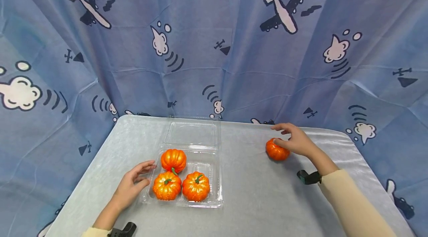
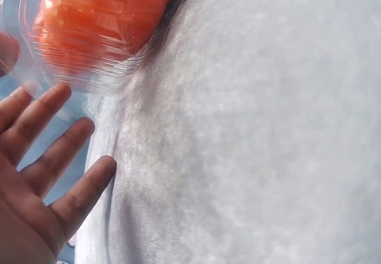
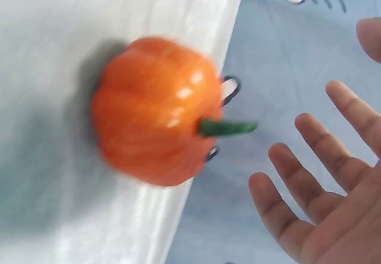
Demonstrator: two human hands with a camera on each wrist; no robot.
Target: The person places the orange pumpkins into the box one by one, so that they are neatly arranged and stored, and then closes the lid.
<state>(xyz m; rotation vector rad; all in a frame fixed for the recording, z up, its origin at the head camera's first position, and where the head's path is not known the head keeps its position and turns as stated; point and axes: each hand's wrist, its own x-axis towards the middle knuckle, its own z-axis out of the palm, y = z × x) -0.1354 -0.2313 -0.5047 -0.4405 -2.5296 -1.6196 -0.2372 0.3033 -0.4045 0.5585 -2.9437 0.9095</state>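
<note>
A clear plastic clamshell box lies with its lid folded back, and three small orange pumpkins sit in its base. My left hand is beside the box's left wall, fingers spread and fingertips right at the rim; in the left wrist view a pumpkin shows through the plastic. Another pumpkin, with a green stem, rests on the table to the right of the box. Over that pumpkin hovers my right hand, fingers apart, with nothing in its grasp.
A pale grey cloth covers the table. Behind it hangs a blue curtain printed with planes and clouds, meeting the table's far edge. Dark wrist cameras sit on both wrists.
</note>
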